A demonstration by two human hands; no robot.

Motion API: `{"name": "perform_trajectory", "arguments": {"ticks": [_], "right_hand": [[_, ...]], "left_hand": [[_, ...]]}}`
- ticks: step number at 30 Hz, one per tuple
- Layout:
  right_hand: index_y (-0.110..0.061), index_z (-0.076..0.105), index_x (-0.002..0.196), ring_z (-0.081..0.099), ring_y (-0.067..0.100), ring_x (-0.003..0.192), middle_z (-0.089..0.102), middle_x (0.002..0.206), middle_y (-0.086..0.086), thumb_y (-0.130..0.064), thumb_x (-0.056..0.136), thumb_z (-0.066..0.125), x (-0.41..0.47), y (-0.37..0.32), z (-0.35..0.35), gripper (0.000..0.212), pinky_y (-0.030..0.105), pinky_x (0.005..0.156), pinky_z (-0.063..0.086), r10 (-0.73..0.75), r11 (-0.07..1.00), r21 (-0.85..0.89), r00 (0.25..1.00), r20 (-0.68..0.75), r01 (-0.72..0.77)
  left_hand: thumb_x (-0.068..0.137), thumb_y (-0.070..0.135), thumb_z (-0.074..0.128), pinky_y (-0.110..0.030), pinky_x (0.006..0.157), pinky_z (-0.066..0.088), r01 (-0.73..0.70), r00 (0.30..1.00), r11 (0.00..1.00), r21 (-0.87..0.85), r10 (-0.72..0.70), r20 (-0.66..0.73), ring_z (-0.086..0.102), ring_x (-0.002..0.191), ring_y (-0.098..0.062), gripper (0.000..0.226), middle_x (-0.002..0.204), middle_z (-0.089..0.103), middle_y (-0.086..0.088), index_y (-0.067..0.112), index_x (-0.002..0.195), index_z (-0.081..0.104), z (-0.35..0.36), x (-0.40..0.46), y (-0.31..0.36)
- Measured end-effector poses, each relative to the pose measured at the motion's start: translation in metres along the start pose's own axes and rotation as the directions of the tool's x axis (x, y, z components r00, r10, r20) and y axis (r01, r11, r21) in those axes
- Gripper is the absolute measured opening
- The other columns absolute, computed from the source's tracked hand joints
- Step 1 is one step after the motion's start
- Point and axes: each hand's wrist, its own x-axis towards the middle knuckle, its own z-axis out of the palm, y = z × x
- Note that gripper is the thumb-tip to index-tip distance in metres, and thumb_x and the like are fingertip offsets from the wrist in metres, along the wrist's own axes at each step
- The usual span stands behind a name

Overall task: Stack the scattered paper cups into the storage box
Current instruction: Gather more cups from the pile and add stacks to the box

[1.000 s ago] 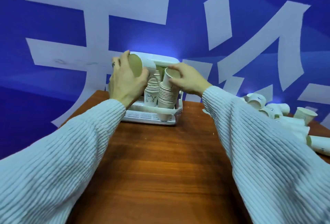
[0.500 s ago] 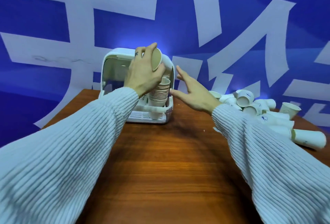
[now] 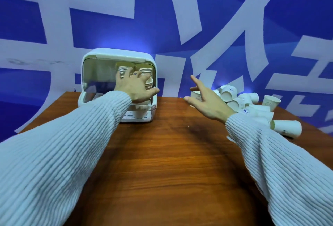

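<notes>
1. I judge the tall stacks (image 3: 144, 71) inside the storage box (image 3: 119, 56), at the bench's (image 3: 162, 153) far left edge, could topple if my left hand (image 3: 134, 86) pushes sideways.
2. The loose cups (image 3: 232, 97) heaped at the far right edge could roll off if my right hand (image 3: 207, 101) sweeps in carelessly.
3. Left hand: fingers spread against the stacks, clamped on nothing that I can see.
4. Right hand: fingers apart, empty, just short of the heap.
</notes>
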Motion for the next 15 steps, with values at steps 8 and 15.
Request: {"name": "perform_trajectory", "arguments": {"ticks": [8,15], "right_hand": [[-0.038,0.023,0.162,0.060,0.006,0.111,0.052,0.153,0.002,-0.045,0.098,0.063,-0.057,0.032,-0.049,0.076,0.027,0.098,0.036,0.151,0.984,-0.107,0.987,0.056,-0.144],[-0.033,0.031,0.160,0.059,0.019,0.122,0.052,0.153,0.003,-0.030,0.101,0.059,-0.132,0.080,-0.108,0.066,0.032,0.102,0.043,0.367,0.902,-0.267,0.928,0.059,-0.339]], "left_hand": [[0.088,0.062,0.049,-0.054,0.119,0.017,-0.371,0.880,0.927,-0.059,0.331,-0.339,0.019,0.152,-0.034,0.067,0.154,0.043,-0.010,0.028,0.146,0.049,0.011,-0.039,0.114],[0.092,0.059,0.053,-0.052,0.120,0.017,-0.559,0.823,0.813,-0.162,0.522,-0.222,0.016,0.153,-0.030,0.064,0.159,0.036,-0.007,0.030,0.148,0.044,0.034,-0.077,0.208]]}}
